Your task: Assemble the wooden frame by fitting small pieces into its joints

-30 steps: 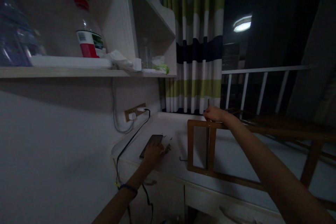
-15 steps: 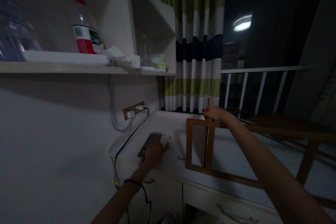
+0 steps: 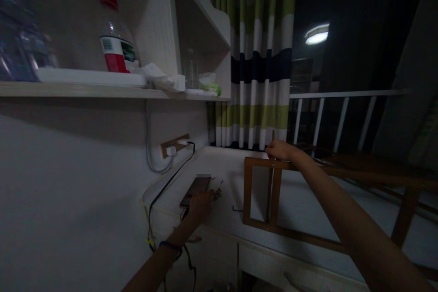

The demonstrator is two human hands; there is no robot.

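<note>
A brown wooden frame (image 3: 260,226) stands upright on the white desk (image 3: 301,200). My right hand (image 3: 281,149) is closed over the top rail of that frame, where an upright slat (image 3: 274,189) meets it. My left hand (image 3: 199,206) rests on the desk near its front edge, fingers curled beside a dark phone (image 3: 196,188) and some small metal fittings (image 3: 216,194). Whether anything is held in the left hand is hidden in the dim light. A small dark L-shaped key (image 3: 237,209) lies between my left hand and the frame.
A black cable (image 3: 170,182) runs from a wall socket (image 3: 174,145) to the phone. A shelf (image 3: 102,91) above holds a red-capped bottle (image 3: 116,45) and bags. A striped curtain (image 3: 260,54) and white railing (image 3: 342,114) stand behind the desk. More brown wood pieces (image 3: 376,164) lie at the right.
The view has shifted slightly. My left hand has slid a little toward the desk's front edge; the right hand stays on the frame's top rail.
</note>
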